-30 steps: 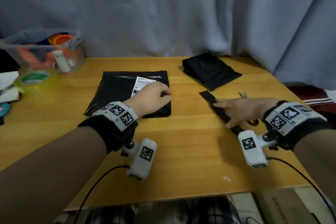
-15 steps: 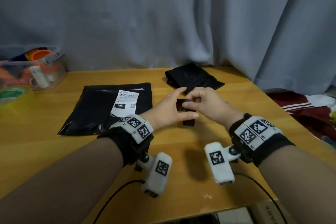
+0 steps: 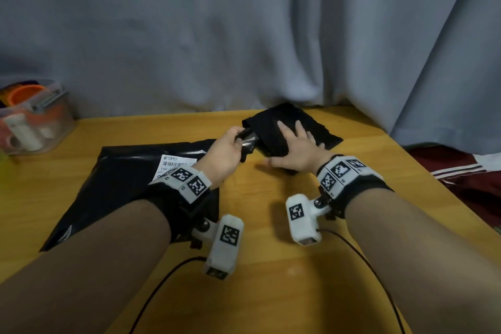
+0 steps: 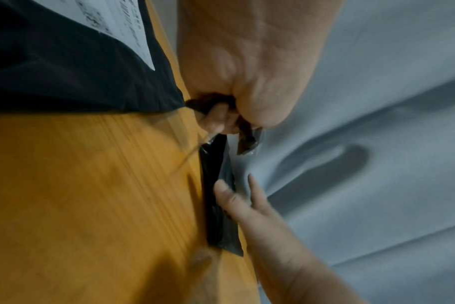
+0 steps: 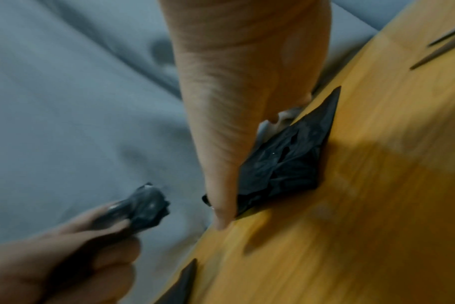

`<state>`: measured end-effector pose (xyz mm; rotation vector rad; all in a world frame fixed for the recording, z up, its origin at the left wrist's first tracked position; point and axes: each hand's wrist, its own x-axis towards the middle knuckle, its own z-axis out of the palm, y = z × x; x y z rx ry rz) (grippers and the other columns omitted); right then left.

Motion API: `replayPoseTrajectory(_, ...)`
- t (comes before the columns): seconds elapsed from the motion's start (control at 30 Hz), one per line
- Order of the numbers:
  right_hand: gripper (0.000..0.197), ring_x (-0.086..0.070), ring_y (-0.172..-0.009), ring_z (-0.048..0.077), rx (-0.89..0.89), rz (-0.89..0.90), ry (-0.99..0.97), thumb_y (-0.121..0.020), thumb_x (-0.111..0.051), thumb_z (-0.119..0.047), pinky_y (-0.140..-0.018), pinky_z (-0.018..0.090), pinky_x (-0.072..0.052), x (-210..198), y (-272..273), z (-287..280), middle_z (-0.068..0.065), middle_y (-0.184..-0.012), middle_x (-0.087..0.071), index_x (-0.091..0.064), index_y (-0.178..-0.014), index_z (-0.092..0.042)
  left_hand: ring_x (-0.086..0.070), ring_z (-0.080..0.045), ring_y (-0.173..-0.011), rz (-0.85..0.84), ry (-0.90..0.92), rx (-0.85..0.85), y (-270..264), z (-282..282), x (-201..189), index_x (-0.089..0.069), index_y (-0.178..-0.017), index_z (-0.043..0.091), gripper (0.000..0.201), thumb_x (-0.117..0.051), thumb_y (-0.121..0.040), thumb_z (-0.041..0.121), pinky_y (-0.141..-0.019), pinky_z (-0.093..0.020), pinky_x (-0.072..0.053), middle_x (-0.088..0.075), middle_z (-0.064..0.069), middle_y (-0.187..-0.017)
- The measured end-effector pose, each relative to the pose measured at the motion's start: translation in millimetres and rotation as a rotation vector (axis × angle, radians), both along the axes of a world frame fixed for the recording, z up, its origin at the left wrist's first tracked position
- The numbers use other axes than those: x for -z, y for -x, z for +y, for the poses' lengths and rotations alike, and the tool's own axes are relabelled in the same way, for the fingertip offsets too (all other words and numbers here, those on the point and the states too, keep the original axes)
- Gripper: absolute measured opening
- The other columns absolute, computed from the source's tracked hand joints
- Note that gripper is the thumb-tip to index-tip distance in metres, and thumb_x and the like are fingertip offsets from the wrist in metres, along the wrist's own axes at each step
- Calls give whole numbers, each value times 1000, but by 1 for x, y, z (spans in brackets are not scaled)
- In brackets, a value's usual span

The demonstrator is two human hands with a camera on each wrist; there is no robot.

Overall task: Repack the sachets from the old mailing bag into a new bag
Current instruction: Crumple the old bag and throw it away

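A flat black mailing bag (image 3: 113, 184) with a white label (image 3: 173, 163) lies on the wooden table (image 3: 271, 266) at the left; its corner shows in the left wrist view (image 4: 52, 61). My left hand (image 3: 230, 149) grips a crumpled black plastic strip (image 3: 248, 141) (image 4: 244, 135) (image 5: 146, 205) just above the table. Beside it, my right hand (image 3: 295, 144) rests with straight fingers on a folded black bag (image 3: 320, 130) (image 4: 218, 195) (image 5: 286, 160) near the table's back edge. No sachets are visible.
A clear plastic box (image 3: 35, 122) with rolls and small items stands at the back left. A grey curtain (image 3: 244, 35) hangs right behind the table. Red cloth (image 3: 461, 171) lies past the right edge. Camera cables (image 3: 162, 279) trail over the front.
The right hand lifted the strip off the table and both hands crumpled it. Now the left hand alone holds it, and the right hand has moved back onto the folded bag.
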<state>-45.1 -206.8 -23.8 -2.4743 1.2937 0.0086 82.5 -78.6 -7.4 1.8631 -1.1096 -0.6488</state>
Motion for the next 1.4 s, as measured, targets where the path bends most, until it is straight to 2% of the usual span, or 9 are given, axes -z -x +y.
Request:
replayPoseTrajectory(0.1, 101, -4, -145, 41, 5, 207, -98, -76, -57, -68, -115, 58, -15, 17, -9, -13, 4, -160, 10, 8, -148, -40, -40, -16, -55, 74, 19, -41, -10, 2, 1, -47, -113, 23, 21, -29, -102, 20, -59, -35, -38, -50, -7, -77)
replayPoseTrajectory(0.23, 39, -57, -104, 29, 84, 265, 127, -91, -56, -25, -90, 39, -48, 13, -15, -21, 11, -121, -58, -55, -127, -11, -46, -15, -69, 114, 90, -74, -15, 11, 0, -45, -108, 21, 14, -32, -102, 21, -72, -36, -43, -51, 0, -80)
replayPoseTrajectory(0.3, 19, -59, -87, 27, 92, 247, 191, -90, -56, -16, -77, 35, -50, 8, -7, -19, 9, -96, -60, -63, -105, -7, -48, -13, -72, 137, 147, -104, -17, 16, 0, -45, -108, 22, 14, -33, -102, 21, -73, -36, -44, -53, 2, -83)
replayPoseTrajectory(0.5, 25, -52, -74, 23, 63, -509, -80, -95, -47, -17, -59, 29, -38, -17, 40, 20, 10, -79, -55, -60, -82, 0, -53, -6, -75, 206, 251, -119, -13, 38, -8, -46, -111, 15, 15, -33, -102, 18, -57, -14, -47, -57, 2, -90)
replayPoseTrajectory(0.9, 50, -65, -92, 24, 24, -1549, -1291, -81, -51, -34, -85, 35, -53, -54, 28, 128, 15, -103, -68, -58, -120, -4, -57, -25, -102, 384, 531, -76, 31, 53, -52, -31, -105, 21, 12, -39, -100, 14, -88, -43, -51, -52, -5, -103)
replayPoseTrajectory(1.07, 33, -63, -88, 27, 36, -1518, -1083, -93, -49, -9, -85, 38, -51, -55, 17, 138, 20, -105, -63, -50, -125, -12, -63, -26, -95, -210, 342, 138, 21, 67, -42, -59, -81, 41, 16, -63, -71, 29, -90, -52, -47, -65, 4, -84)
replayPoseTrajectory(1.2, 55, -63, -85, 33, 50, -1369, -937, -84, -55, 10, -74, 40, -56, -54, 13, 146, 26, -106, -64, -44, -136, -5, -54, -16, -104, -467, 153, 196, 10, 81, -48, -68, -90, 26, 31, -59, -69, 46, -99, -45, -39, -61, 10, -97)
replayPoseTrajectory(1.3, 47, -66, -61, 19, 119, -1362, -879, -80, -60, 9, -48, 26, -54, -57, 12, 156, 15, -88, -66, -53, -123, -7, -30, -15, -122, -464, -30, 309, 9, 95, -59, -61, -113, 25, 33, -64, -81, 34, -108, -31, -23, -36, 12, -117)
replayPoseTrajectory(1.4, 44, -64, -70, 23, 141, -1355, -791, -81, -59, 11, -59, 32, -56, -62, 14, 164, 14, -91, -64, -52, -120, -8, -38, -9, -122, -193, -63, 473, 11, 112, -67, -56, -121, 23, 50, -66, -72, 29, -101, -18, -31, -38, 10, -127)
